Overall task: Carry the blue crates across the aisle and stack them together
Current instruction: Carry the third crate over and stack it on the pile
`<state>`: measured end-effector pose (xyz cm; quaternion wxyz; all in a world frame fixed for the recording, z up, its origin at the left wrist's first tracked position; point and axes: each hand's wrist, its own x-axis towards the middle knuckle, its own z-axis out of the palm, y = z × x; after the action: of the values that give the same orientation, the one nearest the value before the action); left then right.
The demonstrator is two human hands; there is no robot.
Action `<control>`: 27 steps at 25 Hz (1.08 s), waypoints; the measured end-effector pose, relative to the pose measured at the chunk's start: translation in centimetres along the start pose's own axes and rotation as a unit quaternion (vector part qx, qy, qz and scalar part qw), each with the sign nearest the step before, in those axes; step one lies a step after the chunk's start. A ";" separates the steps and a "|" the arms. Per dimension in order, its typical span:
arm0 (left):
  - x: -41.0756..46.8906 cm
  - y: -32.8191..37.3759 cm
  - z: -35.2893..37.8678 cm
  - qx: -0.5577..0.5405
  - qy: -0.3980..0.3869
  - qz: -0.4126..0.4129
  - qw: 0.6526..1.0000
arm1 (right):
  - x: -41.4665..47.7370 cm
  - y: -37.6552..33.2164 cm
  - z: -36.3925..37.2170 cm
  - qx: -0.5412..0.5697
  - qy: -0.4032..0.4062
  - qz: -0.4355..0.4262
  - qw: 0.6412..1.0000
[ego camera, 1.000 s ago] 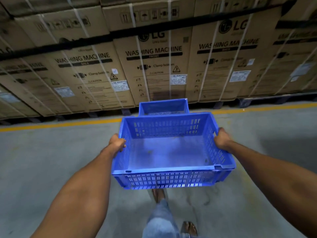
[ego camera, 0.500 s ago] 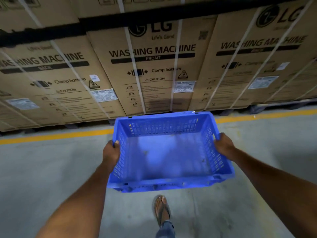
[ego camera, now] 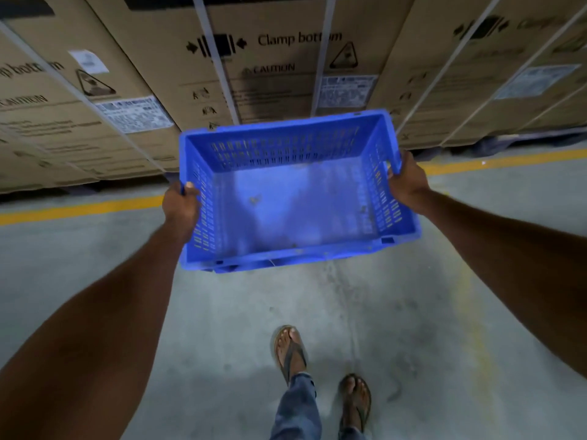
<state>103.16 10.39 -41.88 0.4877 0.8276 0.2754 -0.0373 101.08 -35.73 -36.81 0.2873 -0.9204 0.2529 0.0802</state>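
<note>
The left hand [ego camera: 181, 208] gripped the left rim of the blue crate [ego camera: 286, 201] with curled fingers and the right hand [ego camera: 408, 182] gripped the right rim. They held it empty in the air over the yellow line [ego camera: 79, 208], near the far cardboard boxes [ego camera: 286, 74]. This seemed to be the carrying step; no other crate showed, so the next move called for finding one and lowering this crate squarely onto it.

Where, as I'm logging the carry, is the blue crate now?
In the head view the blue crate is centre frame, held above the floor between the left hand and right hand, near the cardboard boxes.
</note>
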 end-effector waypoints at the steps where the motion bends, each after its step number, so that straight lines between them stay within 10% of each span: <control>1: 0.4 -0.2 0.5 -0.012 -0.001 -0.012 1.000 | 0.4 0.2 0.3 -0.002 -0.004 0.003 1.000; 11: 2.2 -4.2 2.0 -0.049 -0.011 0.011 0.999 | 2.0 2.1 4.2 -0.011 -0.021 0.015 1.000; 17: -4.1 -1.1 1.5 0.293 0.073 0.136 0.943 | -3.5 0.3 4.3 -0.168 0.069 -0.109 0.977; 27: -15.7 -5.3 6.5 0.409 -0.199 0.326 0.829 | -11.3 2.4 10.5 -0.147 -0.066 -0.348 0.923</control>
<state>88.65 0.42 -44.26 0.1324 0.9678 -0.1536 -0.1490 90.11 -26.75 -43.33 0.1743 -0.9749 -0.1178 0.0722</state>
